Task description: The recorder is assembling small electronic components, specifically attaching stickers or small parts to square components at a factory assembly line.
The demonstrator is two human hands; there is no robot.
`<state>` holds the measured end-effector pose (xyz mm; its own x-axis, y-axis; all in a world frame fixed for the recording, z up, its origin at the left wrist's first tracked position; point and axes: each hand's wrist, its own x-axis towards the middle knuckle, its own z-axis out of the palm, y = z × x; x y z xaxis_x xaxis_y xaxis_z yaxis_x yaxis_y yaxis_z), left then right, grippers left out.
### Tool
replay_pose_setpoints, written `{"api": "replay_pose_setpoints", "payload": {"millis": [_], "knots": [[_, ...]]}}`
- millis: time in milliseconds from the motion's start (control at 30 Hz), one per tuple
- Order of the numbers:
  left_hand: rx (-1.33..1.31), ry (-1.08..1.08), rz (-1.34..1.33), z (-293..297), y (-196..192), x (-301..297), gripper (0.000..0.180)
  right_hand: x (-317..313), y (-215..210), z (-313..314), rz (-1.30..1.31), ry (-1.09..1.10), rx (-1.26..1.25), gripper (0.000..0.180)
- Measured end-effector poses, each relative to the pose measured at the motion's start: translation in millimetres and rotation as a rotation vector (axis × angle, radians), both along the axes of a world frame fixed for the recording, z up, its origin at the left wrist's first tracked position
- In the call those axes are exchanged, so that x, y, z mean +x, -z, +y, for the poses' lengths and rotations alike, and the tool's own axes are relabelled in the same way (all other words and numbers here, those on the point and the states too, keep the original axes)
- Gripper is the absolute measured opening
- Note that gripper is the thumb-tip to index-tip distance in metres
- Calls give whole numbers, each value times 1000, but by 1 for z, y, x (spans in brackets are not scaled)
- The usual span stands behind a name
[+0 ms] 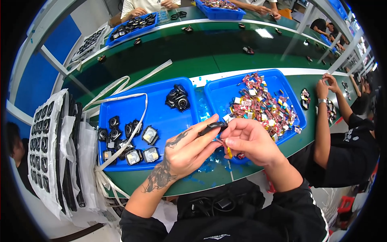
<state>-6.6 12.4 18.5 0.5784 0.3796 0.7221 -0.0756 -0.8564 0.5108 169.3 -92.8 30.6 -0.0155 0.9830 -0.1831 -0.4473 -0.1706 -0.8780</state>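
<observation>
My left hand [181, 156] grips a black watch-like housing [212, 128], seen edge-on between thumb and fingers. Close against it, my right hand [250, 141] is closed in a pinch on a small strip with a yellow end [229, 152], partly hidden by the fingers. Whether the strip is joined to the housing I cannot tell. Behind my left hand, a blue tray [161, 86] holds several black housings [177, 98] at its right and more at its lower left, some with silvery squares [150, 135]. Another blue tray [219, 90] carries a heap of small pink, white and yellow parts [262, 107].
Pale straps [133, 147] run over the left tray. Stacked sheets of black housings [43, 141] stand at the far left. A conveyor [193, 52] with scattered pieces passes beyond the trays. A co-worker in black [342, 155] sits at my right; others work across the belt.
</observation>
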Motion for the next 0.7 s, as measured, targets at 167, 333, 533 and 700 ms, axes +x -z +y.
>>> {"api": "replay_pose_setpoints", "payload": {"millis": [167, 333, 533, 700], "knots": [[40, 41, 49, 3, 3, -2, 27, 3, -1, -2, 113, 5, -5, 13], [51, 72, 30, 4, 5, -3, 24, 5, -5, -8, 102, -45, -50, 11], [-392, 144, 143, -3, 3, -2, 16, -4, -17, -15, -465, 125, 126, 7], [-954, 288, 176, -6, 5, -2, 12, 0, -6, -14, -383, 104, 159, 12]]}}
